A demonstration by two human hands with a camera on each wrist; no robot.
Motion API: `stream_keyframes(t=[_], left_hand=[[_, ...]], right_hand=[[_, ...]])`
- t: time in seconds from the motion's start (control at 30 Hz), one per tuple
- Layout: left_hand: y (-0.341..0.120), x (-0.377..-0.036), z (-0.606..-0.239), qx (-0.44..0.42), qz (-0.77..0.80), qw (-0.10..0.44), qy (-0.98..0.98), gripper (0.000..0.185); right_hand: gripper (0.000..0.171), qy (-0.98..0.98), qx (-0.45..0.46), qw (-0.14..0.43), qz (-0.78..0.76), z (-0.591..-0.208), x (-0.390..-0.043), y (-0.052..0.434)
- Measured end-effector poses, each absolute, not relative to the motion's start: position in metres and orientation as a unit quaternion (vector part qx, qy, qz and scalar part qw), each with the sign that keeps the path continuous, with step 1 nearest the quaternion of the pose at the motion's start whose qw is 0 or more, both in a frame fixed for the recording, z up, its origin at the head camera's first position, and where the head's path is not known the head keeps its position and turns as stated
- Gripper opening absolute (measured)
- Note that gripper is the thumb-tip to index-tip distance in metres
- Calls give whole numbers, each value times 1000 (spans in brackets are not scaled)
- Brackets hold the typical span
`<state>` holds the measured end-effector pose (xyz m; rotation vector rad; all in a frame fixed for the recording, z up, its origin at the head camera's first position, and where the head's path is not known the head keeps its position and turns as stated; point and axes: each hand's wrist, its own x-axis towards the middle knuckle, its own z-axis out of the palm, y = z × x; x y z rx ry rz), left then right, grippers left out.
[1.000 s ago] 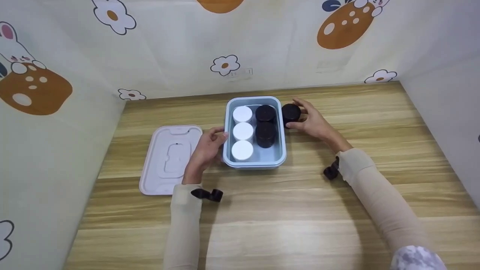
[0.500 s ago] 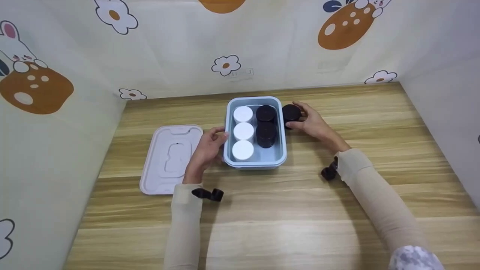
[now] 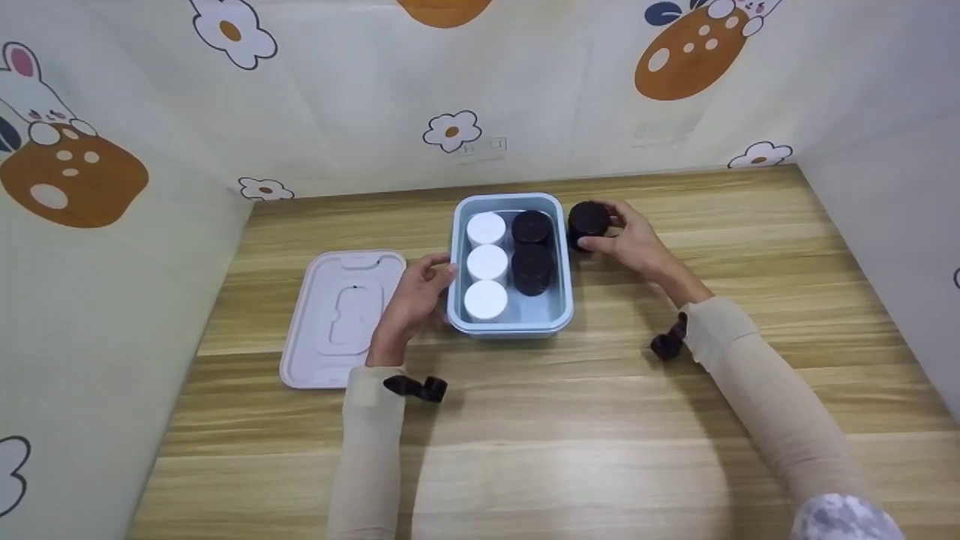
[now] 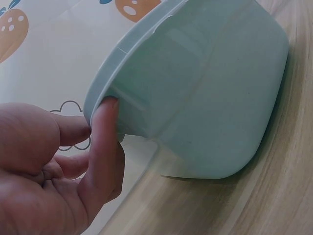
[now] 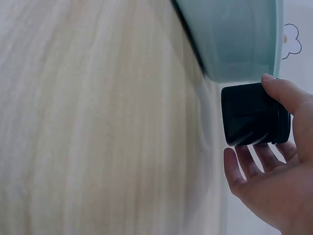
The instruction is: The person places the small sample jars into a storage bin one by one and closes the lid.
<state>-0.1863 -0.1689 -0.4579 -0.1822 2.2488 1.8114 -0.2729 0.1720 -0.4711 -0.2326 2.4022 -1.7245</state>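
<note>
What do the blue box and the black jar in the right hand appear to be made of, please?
Blue box: probably plastic, with a smooth, faintly glossy moulded wall and rounded corners. Black jar: dark and shiny with soft reflections, so glossy plastic or glass; the views cannot settle which. The right hand grips it.

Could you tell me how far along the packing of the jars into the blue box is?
Done: three white jars and two black jars sit in the blue box. In hand: the right hand grips a third black jar beside the box while the left hand holds its rim. Left: that jar and the lid lying on the table.
</note>
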Motion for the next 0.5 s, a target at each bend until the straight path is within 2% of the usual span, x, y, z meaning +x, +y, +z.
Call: stream_keyframes(t=[0.27,0.5], left_hand=[[-169,-186,-460,-61,642,129,753,43],[-170,-186,-458,-63,639,129,755,43]], right_hand=[[71,797,-73,55,-598,-454,-266,171],[70,790,-111,38,-602,-437,-258,164]])
